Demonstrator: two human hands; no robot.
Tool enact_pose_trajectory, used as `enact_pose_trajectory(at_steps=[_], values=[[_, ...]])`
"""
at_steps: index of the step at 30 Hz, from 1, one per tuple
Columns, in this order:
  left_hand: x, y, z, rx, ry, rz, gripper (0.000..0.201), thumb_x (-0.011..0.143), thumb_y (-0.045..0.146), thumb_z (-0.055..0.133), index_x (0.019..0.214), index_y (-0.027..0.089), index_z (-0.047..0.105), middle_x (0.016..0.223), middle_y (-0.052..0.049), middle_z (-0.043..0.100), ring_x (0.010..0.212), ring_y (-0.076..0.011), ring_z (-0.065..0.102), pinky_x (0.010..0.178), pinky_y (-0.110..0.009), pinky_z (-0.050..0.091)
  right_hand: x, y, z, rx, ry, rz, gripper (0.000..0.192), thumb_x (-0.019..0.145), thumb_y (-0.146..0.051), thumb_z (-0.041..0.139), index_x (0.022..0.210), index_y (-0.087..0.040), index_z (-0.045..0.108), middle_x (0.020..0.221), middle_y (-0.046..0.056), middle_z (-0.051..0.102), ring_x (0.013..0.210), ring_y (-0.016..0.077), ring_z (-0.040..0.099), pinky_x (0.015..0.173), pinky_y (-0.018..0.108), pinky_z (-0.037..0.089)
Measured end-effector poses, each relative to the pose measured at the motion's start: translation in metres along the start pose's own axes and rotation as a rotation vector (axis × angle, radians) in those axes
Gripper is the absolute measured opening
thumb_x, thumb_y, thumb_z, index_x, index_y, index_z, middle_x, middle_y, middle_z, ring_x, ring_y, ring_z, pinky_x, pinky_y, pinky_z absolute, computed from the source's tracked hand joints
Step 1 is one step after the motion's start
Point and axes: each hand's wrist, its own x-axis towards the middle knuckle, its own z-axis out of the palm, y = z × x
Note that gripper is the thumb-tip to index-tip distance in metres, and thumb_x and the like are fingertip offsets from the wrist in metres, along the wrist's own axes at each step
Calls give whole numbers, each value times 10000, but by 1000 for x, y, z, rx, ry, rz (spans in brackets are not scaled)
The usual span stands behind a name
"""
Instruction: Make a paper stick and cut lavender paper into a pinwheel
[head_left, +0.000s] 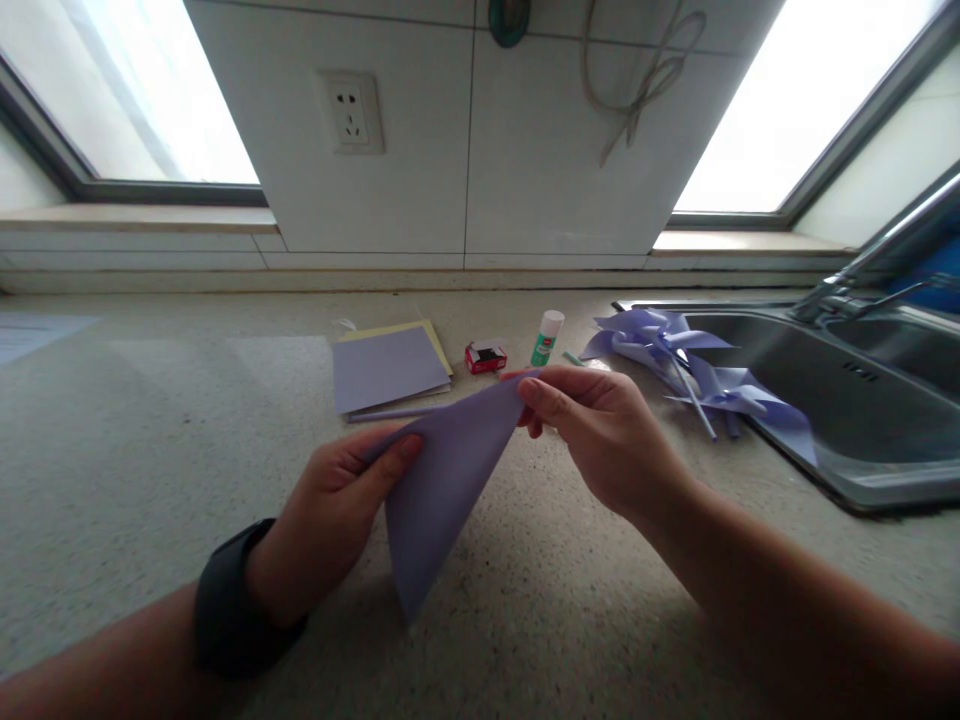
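Head view, and both hands are up over the speckled counter (150,450) with a folded lilac paper triangle (442,480) stretched between them. The left hand (337,510), black watch (232,600) on its wrist, pinches the paper's left corner, thumb clamped on top. The right hand (600,430) nips the upper corner, fingers closed on it. The point hangs down at six o'clock. At twelve lie a stack of paper sheets (386,365), a small red box (485,356) and a glue stick (547,338); at two o'clock, lilac pinwheels (675,360) rest beside the steel sink (862,400).
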Motion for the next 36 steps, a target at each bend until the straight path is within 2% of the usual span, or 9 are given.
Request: enact_pose_trajectory(at_steps=[6,11,21,28,34,36], values=[[-1,1,0,38,-34,0,318,873,513,688,1016,254,805,823,-43,749,663,-167,606,569,-235,490,-1,1,1,27,42,30,211,865,-402,740,763,-222,779,647,-10,674,625,120,588,618,285,439],[-2,-1,-1,65,-18,11,331,867,520,692,998,240,808,807,-47,740,668,-173,600,575,-241,491,0,1,2,52,42,11,201,857,-378,744,736,-217,757,666,-9,678,648,128,600,652,296,454],[-1,-1,-1,94,-12,31,337,866,533,684,979,240,807,795,-42,730,654,-166,578,561,-234,471,0,1,1,127,19,-7,242,875,-393,728,701,-225,718,650,-19,647,633,118,575,631,275,436],[-2,-1,-1,109,-41,32,344,877,545,664,964,243,805,751,-32,706,629,-165,569,548,-241,473,-1,3,7,216,113,-42,129,834,-350,737,745,-258,752,687,-22,641,607,116,523,586,274,441],[0,1,0,57,11,23,317,862,520,692,957,241,808,768,-29,725,627,-162,579,550,-237,474,6,3,-3,222,271,-41,171,871,-370,704,762,-242,736,763,3,702,557,96,512,515,261,373],[0,1,0,74,28,37,325,863,513,690,974,232,807,787,-37,733,627,-169,584,543,-244,474,8,2,-5,189,285,-31,195,871,-396,695,771,-230,721,770,8,704,544,93,508,509,261,372]])
